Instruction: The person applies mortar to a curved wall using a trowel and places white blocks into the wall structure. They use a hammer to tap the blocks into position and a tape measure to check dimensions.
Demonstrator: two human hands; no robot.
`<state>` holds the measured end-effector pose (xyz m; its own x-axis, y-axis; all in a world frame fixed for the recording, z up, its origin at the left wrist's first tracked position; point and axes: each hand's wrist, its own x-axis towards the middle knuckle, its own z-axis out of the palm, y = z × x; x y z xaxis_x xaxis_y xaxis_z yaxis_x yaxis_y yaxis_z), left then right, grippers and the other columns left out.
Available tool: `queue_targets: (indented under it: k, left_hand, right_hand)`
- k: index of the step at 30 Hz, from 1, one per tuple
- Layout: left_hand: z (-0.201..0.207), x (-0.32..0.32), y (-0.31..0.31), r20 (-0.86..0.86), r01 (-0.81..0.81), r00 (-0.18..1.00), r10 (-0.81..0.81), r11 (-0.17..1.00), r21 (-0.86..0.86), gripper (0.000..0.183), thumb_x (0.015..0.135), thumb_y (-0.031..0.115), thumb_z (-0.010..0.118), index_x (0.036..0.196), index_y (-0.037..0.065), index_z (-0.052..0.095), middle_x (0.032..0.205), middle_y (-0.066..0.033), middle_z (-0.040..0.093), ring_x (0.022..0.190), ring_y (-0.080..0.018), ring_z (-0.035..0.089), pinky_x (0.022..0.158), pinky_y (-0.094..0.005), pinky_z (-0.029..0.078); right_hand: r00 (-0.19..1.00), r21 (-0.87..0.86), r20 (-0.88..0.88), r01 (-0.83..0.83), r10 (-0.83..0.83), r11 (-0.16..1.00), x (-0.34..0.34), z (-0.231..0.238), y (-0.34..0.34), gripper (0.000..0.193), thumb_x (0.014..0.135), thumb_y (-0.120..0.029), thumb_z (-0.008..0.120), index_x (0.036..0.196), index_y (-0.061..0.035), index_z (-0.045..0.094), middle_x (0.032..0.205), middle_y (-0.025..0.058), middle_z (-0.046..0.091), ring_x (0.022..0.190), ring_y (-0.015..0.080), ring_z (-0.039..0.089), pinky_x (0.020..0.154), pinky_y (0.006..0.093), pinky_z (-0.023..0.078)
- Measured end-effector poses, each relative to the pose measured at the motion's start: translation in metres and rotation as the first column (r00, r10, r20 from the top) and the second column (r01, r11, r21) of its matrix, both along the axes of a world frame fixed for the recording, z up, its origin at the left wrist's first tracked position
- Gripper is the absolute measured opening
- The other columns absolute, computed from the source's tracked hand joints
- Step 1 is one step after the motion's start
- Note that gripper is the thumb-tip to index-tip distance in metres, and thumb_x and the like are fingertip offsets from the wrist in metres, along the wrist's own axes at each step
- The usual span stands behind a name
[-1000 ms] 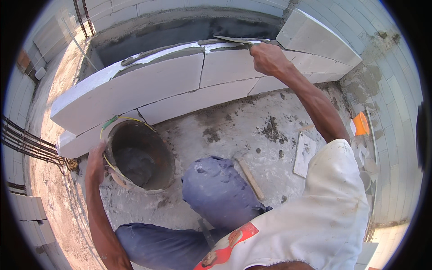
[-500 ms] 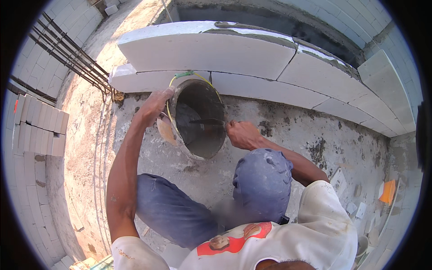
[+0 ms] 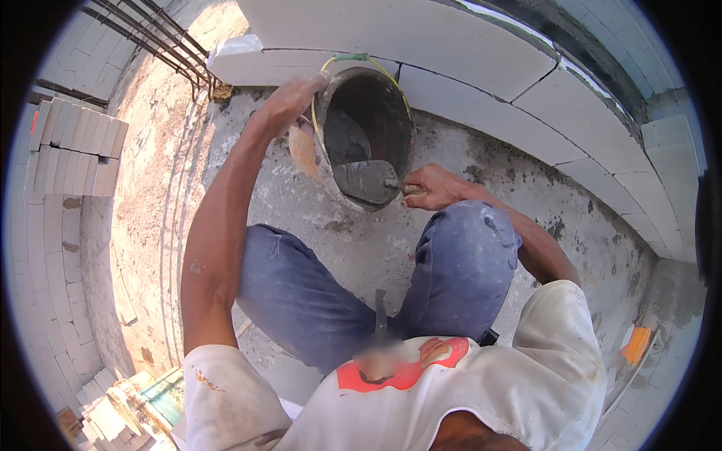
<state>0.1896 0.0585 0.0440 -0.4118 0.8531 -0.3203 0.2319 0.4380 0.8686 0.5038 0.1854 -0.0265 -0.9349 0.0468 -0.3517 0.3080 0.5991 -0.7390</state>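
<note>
Wore a white short-sleeved T-shirt (image 3: 489, 387) with a red chest print (image 3: 404, 370) and brown-stained left sleeve (image 3: 226, 395), plus dusty blue trousers (image 3: 460, 274).

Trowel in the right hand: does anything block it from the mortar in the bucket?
Nothing visible does. The right hand holds the trowel with its blade inside the bucket, by the mortar; the left hand is at the bucket's left side, clear of the blade.
</note>
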Motion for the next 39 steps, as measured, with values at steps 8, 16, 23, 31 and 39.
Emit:
queue_targets:
  k: [8, 16, 23, 31, 39]
  left_hand:
    - [-0.008, -0.012, -0.006, 0.017, 0.007, 1.0, -0.007, 1.0, 0.017, 0.056, 0.105, 0.051, 0.046, 0.118, 0.001, 0.067, 0.096, -0.0102, 0.071, 0.083, -0.0214, 0.068, 0.061, -0.0374, 0.058]
    - [-0.004, -0.013, -0.012, 0.038, -0.164, 0.986, 0.161, 0.983, 0.085, 0.052, 0.102, 0.043, 0.046, 0.096, -0.004, 0.067, 0.08, -0.0117, 0.065, 0.065, -0.0216, 0.063, 0.052, -0.0368, 0.054]
    - [-0.004, -0.016, -0.002, 0.074, -0.056, 0.996, 0.055, 0.998, 0.015, 0.051, 0.103, 0.044, 0.047, 0.115, -0.002, 0.065, 0.096, -0.0121, 0.067, 0.082, -0.0236, 0.067, 0.055, -0.0389, 0.059]
    - [-0.017, -0.032, -0.014, 0.055, -0.111, 0.992, 0.112, 0.994, -0.007, 0.05, 0.103, 0.045, 0.048, 0.112, -0.001, 0.065, 0.095, -0.0111, 0.066, 0.077, -0.0215, 0.067, 0.051, -0.038, 0.057]
    - [-0.004, -0.011, -0.012, 0.026, -0.157, 0.988, 0.155, 0.985, 0.078, 0.057, 0.103, 0.046, 0.047, 0.104, -0.007, 0.068, 0.087, -0.0138, 0.068, 0.068, -0.0235, 0.066, 0.056, -0.038, 0.058]
  right_hand:
    - [0.887, -0.524, 0.216, 0.458, -0.408, 0.719, 0.022, -0.006, -0.013, 0.021, 0.094, -0.023, 0.069, 0.09, -0.0024, 0.071, 0.058, -0.0025, 0.051, 0.05, 0.0048, 0.048, 0.048, 0.0247, 0.038]
    - [0.796, 0.013, -0.355, 0.528, -0.49, 0.849, -0.013, 0.183, 0.055, 0.027, 0.1, -0.017, 0.059, 0.117, 0.0013, 0.07, 0.07, 0.0025, 0.059, 0.058, 0.0104, 0.057, 0.057, 0.0282, 0.047]
    - [0.927, 0.913, -0.32, 0.357, -0.193, 0.2, -0.056, 0.242, 0.097, 0.027, 0.093, -0.005, 0.055, 0.113, 0.0037, 0.071, 0.109, 0.0207, 0.073, 0.095, 0.0365, 0.074, 0.086, 0.0479, 0.06]
    - [0.905, 0.937, -0.303, 0.34, -0.298, 0.08, -0.041, 0.225, 0.081, 0.03, 0.09, -0.003, 0.059, 0.116, 0.0076, 0.07, 0.115, 0.0231, 0.072, 0.099, 0.0366, 0.075, 0.081, 0.0456, 0.062]
    - [0.833, 0.781, -0.552, 0.529, -0.031, 0.333, -0.046, 0.078, 0.027, 0.032, 0.1, -0.015, 0.062, 0.129, -0.0015, 0.064, 0.103, 0.016, 0.067, 0.098, 0.0338, 0.071, 0.078, 0.0412, 0.059]
